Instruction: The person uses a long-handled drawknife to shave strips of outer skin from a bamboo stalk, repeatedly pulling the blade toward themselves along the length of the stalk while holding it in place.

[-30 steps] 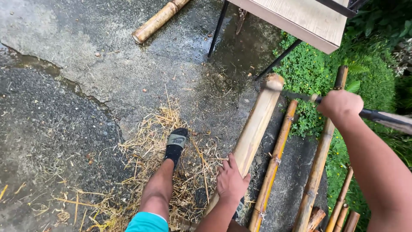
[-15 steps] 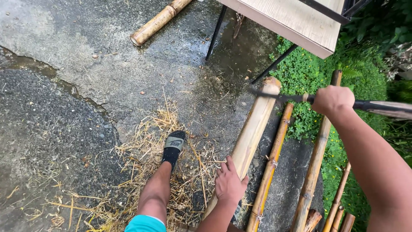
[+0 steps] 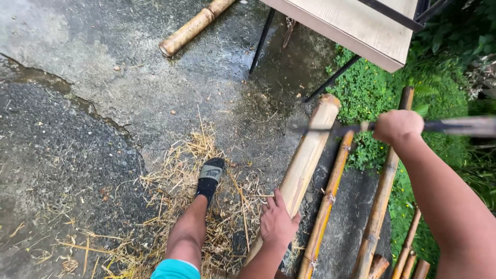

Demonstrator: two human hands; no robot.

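Note:
My left hand (image 3: 277, 223) presses flat on a thick pale bamboo pole (image 3: 309, 152) that lies slanted on the wet ground. My right hand (image 3: 398, 126) is raised above the poles and grips the handle of a long dark blade (image 3: 330, 129), held level and blurred, with its tip over the thick pole's upper part. Thinner yellow bamboo poles (image 3: 330, 194) lie beside the thick one on the right. My left leg and foot in a black sandal (image 3: 210, 178) stand on the ground left of the pole.
Dry straw-like shavings (image 3: 175, 196) litter the concrete around my foot. A short bamboo piece (image 3: 194, 27) lies at the top. A wooden table (image 3: 361, 26) on black metal legs stands at upper right, with green plants (image 3: 372, 93) beyond the poles.
My right hand has swung the blade leftward and lower, toward the thick pole. My left hand stays on the pole and my foot has not moved.

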